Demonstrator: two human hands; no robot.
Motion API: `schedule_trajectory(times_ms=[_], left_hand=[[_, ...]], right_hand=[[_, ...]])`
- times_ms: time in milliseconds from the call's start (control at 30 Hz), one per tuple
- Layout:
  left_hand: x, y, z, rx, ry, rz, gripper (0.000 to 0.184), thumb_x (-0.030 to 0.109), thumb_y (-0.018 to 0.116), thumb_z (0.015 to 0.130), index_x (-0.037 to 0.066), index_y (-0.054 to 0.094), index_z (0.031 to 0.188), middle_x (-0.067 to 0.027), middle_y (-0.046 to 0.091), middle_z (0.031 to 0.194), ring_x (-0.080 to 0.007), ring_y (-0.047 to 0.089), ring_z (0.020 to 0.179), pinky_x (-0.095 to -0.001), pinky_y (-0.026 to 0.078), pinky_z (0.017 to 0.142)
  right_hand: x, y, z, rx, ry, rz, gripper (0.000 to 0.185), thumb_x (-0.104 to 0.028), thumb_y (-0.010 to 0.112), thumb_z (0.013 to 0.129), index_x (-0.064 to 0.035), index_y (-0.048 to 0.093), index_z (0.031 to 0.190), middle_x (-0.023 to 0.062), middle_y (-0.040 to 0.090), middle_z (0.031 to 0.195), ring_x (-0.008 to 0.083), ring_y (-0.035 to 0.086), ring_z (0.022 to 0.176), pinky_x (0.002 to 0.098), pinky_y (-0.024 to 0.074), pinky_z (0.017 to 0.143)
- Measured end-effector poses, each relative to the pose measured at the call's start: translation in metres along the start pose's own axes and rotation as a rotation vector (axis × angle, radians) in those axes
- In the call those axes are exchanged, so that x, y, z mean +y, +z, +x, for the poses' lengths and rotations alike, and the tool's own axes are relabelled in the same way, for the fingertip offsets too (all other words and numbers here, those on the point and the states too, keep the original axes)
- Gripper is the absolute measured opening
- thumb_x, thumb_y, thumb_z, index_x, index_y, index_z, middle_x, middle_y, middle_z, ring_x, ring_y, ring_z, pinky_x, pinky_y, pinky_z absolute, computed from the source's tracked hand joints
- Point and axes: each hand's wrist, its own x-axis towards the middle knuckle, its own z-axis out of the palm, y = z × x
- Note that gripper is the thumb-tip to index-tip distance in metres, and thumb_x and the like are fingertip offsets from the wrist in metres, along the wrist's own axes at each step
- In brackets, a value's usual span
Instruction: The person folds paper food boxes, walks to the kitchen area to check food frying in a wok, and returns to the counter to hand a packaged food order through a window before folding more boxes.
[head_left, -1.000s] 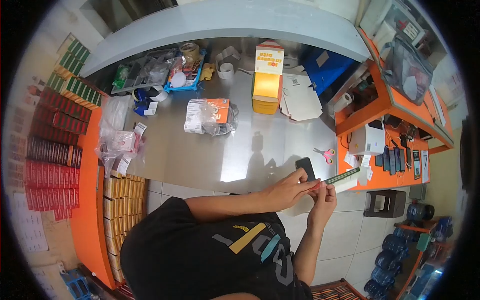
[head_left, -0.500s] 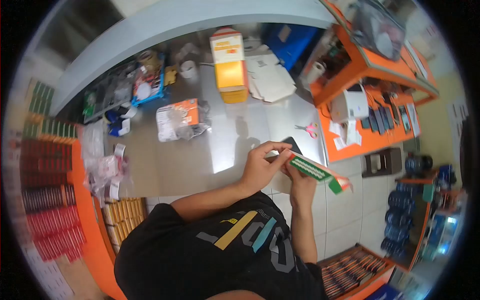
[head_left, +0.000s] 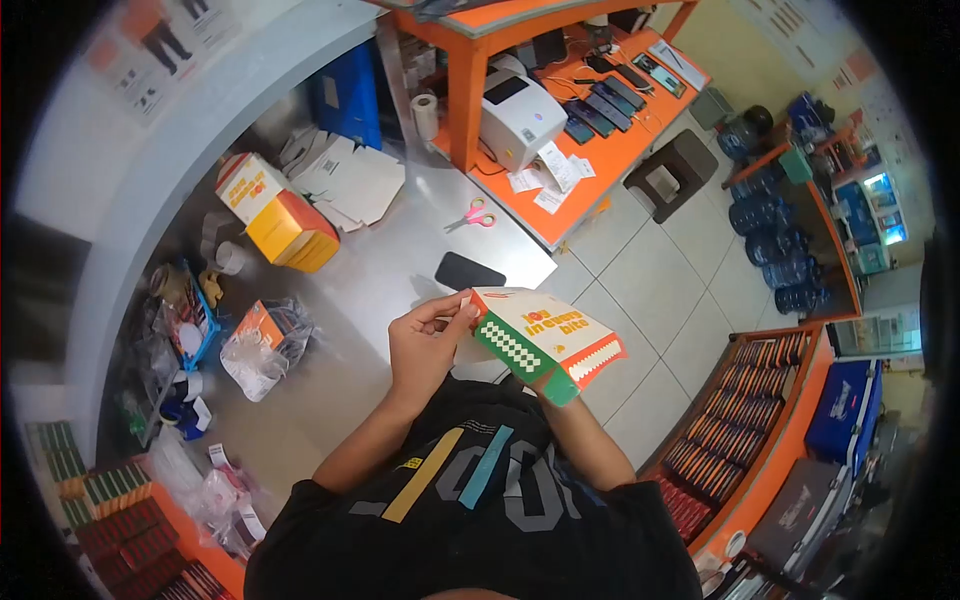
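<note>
A folded paperboard food carton (head_left: 545, 335), white, green and orange-red with "Joy in every bite" printed on it, is held tilted in front of my chest. My left hand (head_left: 425, 345) pinches its left end between thumb and fingers. Behind and below the carton is my right hand (head_left: 562, 412), mostly hidden, supporting it from underneath. A green end flap (head_left: 557, 388) sticks out at the near right corner. Just beyond my left hand a black phone (head_left: 470, 270) lies on the metal table (head_left: 350, 320).
Pink scissors (head_left: 474, 214), a yellow and white carton (head_left: 285, 225) and flat white cardboard (head_left: 350, 180) are on the table. To the right, an orange shelf (head_left: 560, 200) bears a label printer (head_left: 520, 115) and several phones. A dark stool (head_left: 672, 175) stands on the tiled floor.
My view has swung to the right. The carton has turned so its printed white face shows, and my left hand has moved along with it at its left end.
</note>
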Motion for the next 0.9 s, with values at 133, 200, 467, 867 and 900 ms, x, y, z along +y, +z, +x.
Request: schedule_trajectory(times_ms=[133, 200, 467, 867, 900], left_hand=[[-0.005, 0.022, -0.002, -0.054, 0.083, -0.034, 0.026, 0.009, 0.07, 0.087, -0.004, 0.067, 0.11, -0.0085, 0.069, 0.082, -0.0054, 0.058, 0.061, -0.0164, 0.04, 0.047], [0.002, 0.031, -0.002, -0.074, 0.08, 0.031, 0.028, 0.007, 0.07, 0.086, -0.003, 0.067, 0.112, -0.0082, 0.068, 0.093, -0.0073, 0.061, 0.072, -0.0182, 0.051, 0.064], [-0.01, 0.064, -0.007, -0.249, 0.046, -0.024, 0.025, 0.003, 0.068, 0.087, -0.004, 0.067, 0.111, -0.008, 0.067, 0.095, -0.0086, 0.062, 0.074, -0.0178, 0.051, 0.065], [-0.022, 0.067, -0.01, -0.211, 0.234, 0.055, 0.034, -0.006, 0.073, 0.076, -0.002, 0.068, 0.109, -0.0083, 0.064, 0.094, -0.0102, 0.063, 0.084, -0.0226, 0.052, 0.073], [-0.024, 0.059, -0.004, -0.244, 0.31, 0.217, 0.035, -0.003, 0.073, 0.077, -0.002, 0.067, 0.111, -0.0103, 0.066, 0.097, -0.0124, 0.064, 0.087, -0.0239, 0.052, 0.077]], right_hand=[[-0.028, -0.024, -0.012, 0.01, -0.064, -0.229, 0.07, -0.049, 0.061, 0.089, 0.0025, 0.044, 0.134, 0.0162, 0.055, 0.13, 0.0231, 0.059, 0.113, 0.0339, 0.0478, 0.098], [-0.034, -0.026, -0.018, 0.013, -0.069, -0.332, 0.07, -0.049, 0.061, 0.089, 0.0025, 0.044, 0.134, 0.0161, 0.055, 0.13, 0.0232, 0.059, 0.114, 0.0335, 0.0475, 0.098], [-0.041, -0.061, -0.041, 0.218, 0.028, -0.928, 0.06, -0.051, 0.044, 0.098, -0.0035, 0.046, 0.135, 0.0113, 0.053, 0.133, 0.0196, 0.053, 0.12, 0.035, 0.041, 0.101], [-0.044, -0.018, -0.04, 0.187, 0.005, 0.14, 0.041, -0.016, 0.066, 0.086, -0.0046, 0.055, 0.124, 0.0099, 0.061, 0.121, 0.0241, 0.059, 0.112, 0.036, 0.0463, 0.096], [-0.046, -0.012, -0.039, 0.196, 0.016, 0.201, 0.04, -0.015, 0.067, 0.086, -0.0044, 0.056, 0.123, 0.01, 0.061, 0.12, 0.024, 0.059, 0.112, 0.0359, 0.0464, 0.096]])
